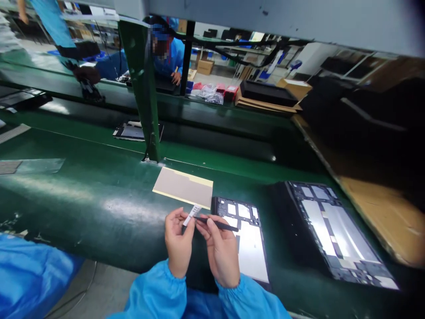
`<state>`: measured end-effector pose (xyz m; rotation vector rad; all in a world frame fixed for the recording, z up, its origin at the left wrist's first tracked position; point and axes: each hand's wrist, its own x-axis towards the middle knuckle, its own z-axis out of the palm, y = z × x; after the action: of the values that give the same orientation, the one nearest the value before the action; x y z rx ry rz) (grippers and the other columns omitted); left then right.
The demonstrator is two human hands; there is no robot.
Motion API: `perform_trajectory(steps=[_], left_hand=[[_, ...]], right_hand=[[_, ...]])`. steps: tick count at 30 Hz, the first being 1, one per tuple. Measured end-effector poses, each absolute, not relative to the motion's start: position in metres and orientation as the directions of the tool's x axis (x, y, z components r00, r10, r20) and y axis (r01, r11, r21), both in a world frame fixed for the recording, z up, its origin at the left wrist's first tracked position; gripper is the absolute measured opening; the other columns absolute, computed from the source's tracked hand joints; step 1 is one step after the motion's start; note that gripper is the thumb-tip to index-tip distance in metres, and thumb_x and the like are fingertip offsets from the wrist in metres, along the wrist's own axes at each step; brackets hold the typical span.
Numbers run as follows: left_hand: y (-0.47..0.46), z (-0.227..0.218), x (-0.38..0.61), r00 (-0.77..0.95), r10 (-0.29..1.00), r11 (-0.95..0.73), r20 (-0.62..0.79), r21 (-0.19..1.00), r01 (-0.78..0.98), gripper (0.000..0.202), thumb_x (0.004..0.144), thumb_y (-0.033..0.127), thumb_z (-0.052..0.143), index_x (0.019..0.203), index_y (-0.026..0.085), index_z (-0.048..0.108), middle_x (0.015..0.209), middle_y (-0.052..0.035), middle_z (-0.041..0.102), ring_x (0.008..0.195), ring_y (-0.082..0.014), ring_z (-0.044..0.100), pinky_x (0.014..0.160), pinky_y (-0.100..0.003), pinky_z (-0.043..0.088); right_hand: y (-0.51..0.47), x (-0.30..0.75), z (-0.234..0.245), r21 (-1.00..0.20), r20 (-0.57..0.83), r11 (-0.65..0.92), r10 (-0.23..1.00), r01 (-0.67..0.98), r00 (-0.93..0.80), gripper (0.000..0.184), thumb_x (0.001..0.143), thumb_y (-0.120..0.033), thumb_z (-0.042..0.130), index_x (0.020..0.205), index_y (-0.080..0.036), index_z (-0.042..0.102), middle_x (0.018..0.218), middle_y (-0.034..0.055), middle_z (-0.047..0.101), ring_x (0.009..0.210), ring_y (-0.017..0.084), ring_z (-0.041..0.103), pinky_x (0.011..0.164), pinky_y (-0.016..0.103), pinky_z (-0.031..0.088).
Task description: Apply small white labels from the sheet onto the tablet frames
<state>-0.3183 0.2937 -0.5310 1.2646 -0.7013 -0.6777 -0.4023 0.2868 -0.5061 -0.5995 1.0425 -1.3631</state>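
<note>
Between thumb and fingers, my left hand (pixel 179 241) pinches a small white strip with dark print, a label strip (pixel 191 215). My right hand (pixel 223 250) holds black tweezers (pixel 217 223), their tips meeting the strip's edge. Both hands are close together above the green bench. Just right of and partly behind my right hand lies a flat tablet-like housing (pixel 250 248) with silvery panels and a black frame. Beyond the strip rests a beige sheet (pixel 184 186) with yellow edges, flat on the bench.
A stack of similar housings (pixel 335 235) stands at the right beside a cardboard-edged board (pixel 372 212). A green post (pixel 141 88) rises from the bench ahead. Another housing (pixel 133 130) lies behind it. A co-worker (pixel 169 53) in blue sits across; a blue sleeve (pixel 33 274) is at lower left.
</note>
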Motion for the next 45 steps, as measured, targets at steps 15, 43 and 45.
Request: perform_trajectory(steps=[15,43,45], left_hand=[[0.299,-0.538,-0.322,0.641,-0.703,0.278,0.307,0.949,-0.149,0.030,0.091,0.031,0.068,0.115,0.019,0.056,0.097,-0.0051,0.066,0.088,-0.0158,0.071,0.080,-0.030,0.061],[0.347,-0.552,-0.339,-0.579,-0.536,0.844,0.614,0.410,-0.347,0.004,0.094,0.018,0.064,0.097,0.016,0.066,0.085,-0.0040,0.070,0.077,-0.0155,0.066,0.069,-0.029,0.056],[0.347,-0.553,-0.338,-0.598,-0.523,0.852,0.607,0.399,-0.339,0.006,0.093,0.017,0.064,0.098,0.015,0.066,0.085,-0.0038,0.069,0.077,-0.0154,0.065,0.069,-0.029,0.055]], right_hand=[[0.295,-0.394,-0.498,-0.850,-0.233,0.142,-0.965,0.507,-0.119,0.027,0.079,-0.038,0.083,0.091,-0.020,0.068,0.094,0.0062,0.077,0.088,0.024,0.076,0.087,0.043,0.063],[0.393,-0.565,-0.516,-0.942,-0.253,0.265,-0.964,-0.208,-0.084,0.030,0.084,-0.049,0.074,0.084,-0.020,0.069,0.085,0.0079,0.077,0.081,0.022,0.073,0.074,0.032,0.058],[0.393,-0.563,-0.515,-0.945,-0.240,0.252,-0.967,-0.208,-0.081,0.028,0.085,-0.047,0.074,0.084,-0.020,0.069,0.085,0.0080,0.078,0.083,0.023,0.074,0.076,0.033,0.058]])
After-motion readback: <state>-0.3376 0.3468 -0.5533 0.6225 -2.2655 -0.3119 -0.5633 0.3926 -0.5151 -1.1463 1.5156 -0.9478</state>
